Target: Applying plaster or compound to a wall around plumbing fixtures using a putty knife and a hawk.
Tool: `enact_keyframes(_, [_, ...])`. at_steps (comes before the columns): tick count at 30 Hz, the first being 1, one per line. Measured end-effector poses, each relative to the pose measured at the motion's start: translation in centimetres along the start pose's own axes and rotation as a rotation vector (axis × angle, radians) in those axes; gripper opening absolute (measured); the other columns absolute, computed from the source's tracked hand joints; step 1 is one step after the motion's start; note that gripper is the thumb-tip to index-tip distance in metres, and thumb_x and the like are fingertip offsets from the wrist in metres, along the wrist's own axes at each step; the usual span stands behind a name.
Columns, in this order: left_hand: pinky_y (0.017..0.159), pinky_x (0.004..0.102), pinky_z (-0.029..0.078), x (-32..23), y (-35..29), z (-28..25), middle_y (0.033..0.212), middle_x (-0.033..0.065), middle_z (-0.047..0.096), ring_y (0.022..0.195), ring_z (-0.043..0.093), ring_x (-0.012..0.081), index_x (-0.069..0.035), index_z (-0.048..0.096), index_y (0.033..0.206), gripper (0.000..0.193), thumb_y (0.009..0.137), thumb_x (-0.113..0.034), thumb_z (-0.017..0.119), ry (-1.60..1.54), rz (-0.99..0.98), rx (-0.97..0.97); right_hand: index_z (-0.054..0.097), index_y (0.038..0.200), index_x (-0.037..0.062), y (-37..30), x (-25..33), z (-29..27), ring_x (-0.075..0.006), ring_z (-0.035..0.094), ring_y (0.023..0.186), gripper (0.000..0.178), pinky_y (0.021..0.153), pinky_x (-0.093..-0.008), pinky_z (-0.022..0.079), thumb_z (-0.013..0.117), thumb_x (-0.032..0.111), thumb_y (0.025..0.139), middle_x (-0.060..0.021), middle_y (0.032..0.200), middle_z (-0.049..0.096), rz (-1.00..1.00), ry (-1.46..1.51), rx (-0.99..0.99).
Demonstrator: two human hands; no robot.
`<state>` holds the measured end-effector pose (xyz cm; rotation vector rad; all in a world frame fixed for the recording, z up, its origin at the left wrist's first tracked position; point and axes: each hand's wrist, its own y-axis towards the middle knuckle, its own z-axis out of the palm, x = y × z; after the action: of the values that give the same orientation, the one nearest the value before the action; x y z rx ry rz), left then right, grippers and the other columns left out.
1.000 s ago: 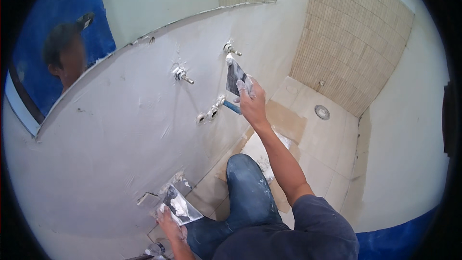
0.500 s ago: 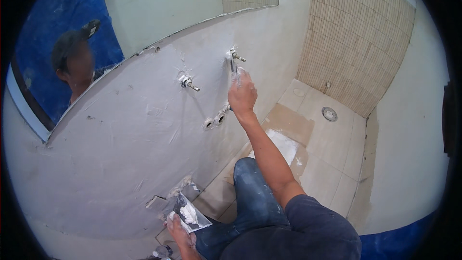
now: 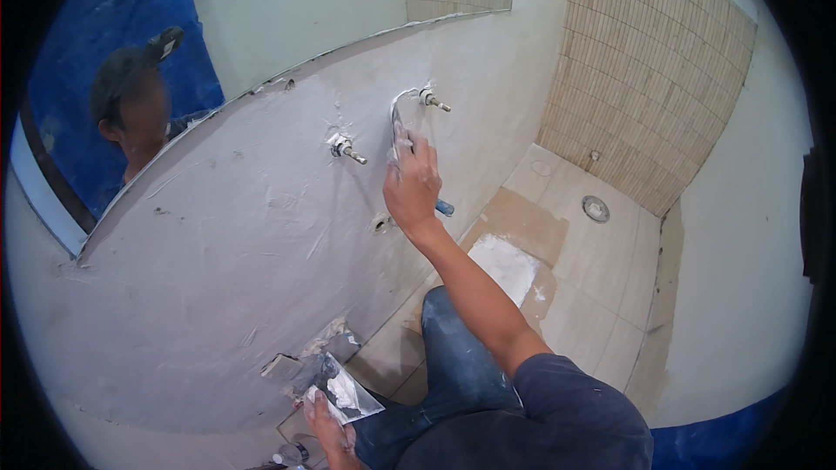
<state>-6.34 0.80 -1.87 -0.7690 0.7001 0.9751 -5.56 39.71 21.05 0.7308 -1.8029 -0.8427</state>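
My right hand (image 3: 413, 184) grips a putty knife (image 3: 397, 115); its blue handle end sticks out beside my wrist. The blade lies against the plastered wall (image 3: 226, 296), just left of the right-hand valve stem (image 3: 434, 100), where a fresh smear of white plaster curves. Another valve stem (image 3: 348, 150) juts from the wall further left. Low at my left, my left hand (image 3: 327, 428) is closed around a flat metal plate (image 3: 370, 405) with a heap of white plaster (image 3: 344, 391) on it. Its far fingers are hidden beneath the plate.
Below the valves a pipe hole (image 3: 380, 223) opens in the wall. A mirror (image 3: 296, 9) with a rough lower edge spans the wall above. On the tiled floor lies cardboard (image 3: 522, 215) with white powder (image 3: 505, 265), near a round drain (image 3: 596, 207). A clear bottle (image 3: 290, 454) stands low left.
My right hand and the putty knife have moved left and slightly down, away from the right valve stem, uncovering it. The left hand and its plate have stayed nearly still.
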Motion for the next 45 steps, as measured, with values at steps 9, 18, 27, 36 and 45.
enact_keyframes(9, [0.091,0.0417,0.059,0.0,-0.2,0.2,0.118,0.0111,0.069,0.103,0.071,0.0247,-0.002,0.057,0.131,0.029,0.106,-0.018,0.057,0.015,-0.01,0.055,0.063,0.131,-0.0019,3.6,-3.9,-0.2,-0.041,0.061,0.112,0.036,0.093,-0.0501,0.051,0.056,0.008,0.097,-0.0195,0.119,0.062,-0.008,0.054,-0.224])
enact_keyframes(18, [0.094,0.0423,0.058,-0.5,-0.5,0.4,0.122,0.0109,0.067,0.108,0.07,0.0247,-0.002,0.056,0.132,0.03,0.106,-0.017,0.057,-0.008,0.0,0.039,0.065,0.133,0.0019,2.9,0.8,0.0,-0.0391,0.062,0.109,0.039,0.095,-0.0478,0.052,0.058,0.007,0.096,-0.0168,0.121,0.063,-0.079,0.006,-0.1])
enact_keyframes(27, [0.097,0.0399,0.055,-0.8,-1.3,1.4,0.123,0.0099,0.069,0.109,0.069,0.0236,-0.002,0.058,0.135,0.032,0.105,-0.013,0.057,-0.02,-0.006,0.053,0.065,0.134,0.0,0.6,-6.9,0.7,-0.0386,0.061,0.115,0.038,0.097,-0.0453,0.051,0.055,0.002,0.097,-0.0196,0.125,0.065,-0.053,0.053,-0.184])
enact_keyframes(36, [0.101,0.0437,0.054,-0.2,-1.3,0.6,0.13,0.0114,0.066,0.115,0.067,0.0269,-0.003,0.055,0.139,0.035,0.106,-0.014,0.054,0.011,-0.062,0.1,0.061,0.139,0.0004,-4.9,-4.5,2.1,-0.0413,0.059,0.109,0.051,0.093,-0.048,0.049,0.06,-0.001,0.087,-0.0196,0.122,0.063,-0.31,0.052,-0.031])
enact_keyframes(45, [0.094,0.0401,0.056,-0.6,-1.7,1.1,0.121,0.0099,0.067,0.108,0.068,0.0236,-0.002,0.056,0.136,0.035,0.104,-0.016,0.059,0.035,-0.063,0.044,0.065,0.117,-0.0025,1.7,-8.0,0.4,-0.0464,0.063,0.108,0.026,0.095,-0.053,0.048,0.055,0.014,0.099,-0.0265,0.116,0.064,0.437,0.128,-0.139])
